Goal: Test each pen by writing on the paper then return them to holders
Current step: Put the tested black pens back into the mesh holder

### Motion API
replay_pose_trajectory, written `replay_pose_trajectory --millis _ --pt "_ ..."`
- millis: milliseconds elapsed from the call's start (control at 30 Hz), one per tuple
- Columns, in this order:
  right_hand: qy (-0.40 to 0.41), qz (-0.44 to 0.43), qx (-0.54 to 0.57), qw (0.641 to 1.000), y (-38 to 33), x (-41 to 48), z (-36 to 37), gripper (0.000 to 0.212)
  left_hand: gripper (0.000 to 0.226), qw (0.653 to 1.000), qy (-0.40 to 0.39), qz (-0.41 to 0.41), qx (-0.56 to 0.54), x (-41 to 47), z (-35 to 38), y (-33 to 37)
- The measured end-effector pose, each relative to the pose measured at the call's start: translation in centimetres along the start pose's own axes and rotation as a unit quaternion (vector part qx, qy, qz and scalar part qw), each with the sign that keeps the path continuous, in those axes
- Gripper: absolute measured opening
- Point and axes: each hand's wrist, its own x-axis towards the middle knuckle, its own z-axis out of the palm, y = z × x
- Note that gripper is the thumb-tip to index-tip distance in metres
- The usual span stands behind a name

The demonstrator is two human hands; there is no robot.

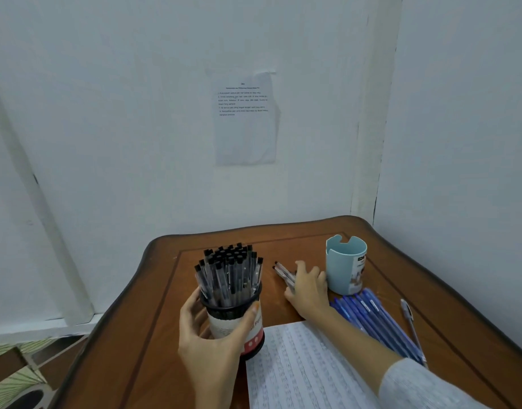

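My left hand grips a round black-rimmed holder packed with several black-capped pens, standing near the table's middle. My right hand lies over a few clear black-tipped pens on the table, fingers curled on them, just left of an empty light blue holder. A pile of several blue pens lies to the right of my forearm. The lined paper, covered with rows of scribbles, sits at the front.
A single grey pen lies right of the blue pile. The wooden table stands in a corner between two white walls. A printed sheet is taped on the wall ahead. Floor shows at lower left.
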Motion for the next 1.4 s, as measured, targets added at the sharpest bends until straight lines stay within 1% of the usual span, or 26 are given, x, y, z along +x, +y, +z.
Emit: replay_pose_trajectory --millis 100,200,267,367,433,500,567,667,767,867,967,1033,1100,1167,1233,1300,1400 --pt "-0.038 0.027 0.059 0.997 -0.4 0.5 -0.2 0.07 0.083 1.0 0.0 -0.003 0.001 0.0 -0.1 -0.1" --pt "-0.044 0.001 0.056 0.997 -0.6 0.3 0.1 0.067 0.083 1.0 0.003 -0.004 0.004 -0.2 -0.2 -0.1" --pt "-0.03 -0.016 0.046 0.998 -0.8 -0.1 0.3 0.069 0.082 1.0 0.004 0.0 0.003 -0.3 -0.2 0.0" --pt "0.002 -0.055 0.015 0.998 -0.9 -1.1 0.1 0.08 0.082 1.0 0.005 0.003 0.005 -0.4 -0.3 0.0" --pt "0.03 -0.088 0.024 0.995 -1.1 -2.0 -0.5 0.086 0.082 1.0 0.01 0.0 0.008 -0.4 -0.3 -0.2" --pt "0.052 -0.113 0.073 0.99 -1.2 -2.8 -1.4 0.09 0.082 1.0 0.012 -0.003 0.013 -0.4 -0.4 -0.3" --pt "0.054 -0.137 0.159 0.976 -1.4 -3.6 -2.5 0.091 0.082 1.0 0.017 -0.009 0.015 -0.4 -0.5 -0.3" --pt "0.064 -0.145 0.313 0.936 -1.6 -4.6 -4.9 0.085 0.084 1.0 0.013 -0.015 0.021 -0.5 -0.8 0.0" --pt "0.07 -0.132 0.425 0.893 -1.7 -6.0 -7.8 0.076 0.084 0.999 0.002 -0.02 0.026 -0.9 -0.7 0.6" --pt "0.064 -0.138 0.5 0.853 -2.2 -7.7 -10.8 0.058 0.084 0.999 -0.011 -0.024 0.034 -1.6 -0.3 1.3" --pt "0.047 -0.17 0.578 0.797 -3.6 -9.9 -13.2 0.038 0.084 0.999 -0.024 -0.026 0.034 -2.4 0.5 2.4" --pt "0.042 -0.193 0.619 0.761 -4.9 -11.2 -13.9 0.035 0.083 0.998 -0.035 -0.031 0.032 -3.2 1.1 3.2" --pt "0.063 -0.207 0.643 0.735 -6.0 -12.2 -14.0 0.039 0.083 0.998 -0.049 -0.034 0.026 -4.0 1.6 4.1" --pt "0.101 -0.206 0.642 0.732 -6.7 -13.0 -13.6 0.045 0.082 0.998 -0.057 -0.034 0.023 -4.8 1.9 4.8" --pt "0.136 -0.197 0.618 0.748 -7.0 -13.4 -13.0 0.054 0.079 0.998 -0.056 -0.038 0.02 -5.4 1.9 5.1" --pt "0.165 -0.197 0.578 0.774 -6.9 -13.4 -12.3 0.058 0.077 0.997 -0.055 -0.047 0.018 -5.8 1.8 5.3" --pt "0.219 -0.215 0.47 0.827 -6.3 -13.1 -11.2 0.061 0.077 0.997 -0.054 -0.047 0.026 -6.0 1.4 5.2"
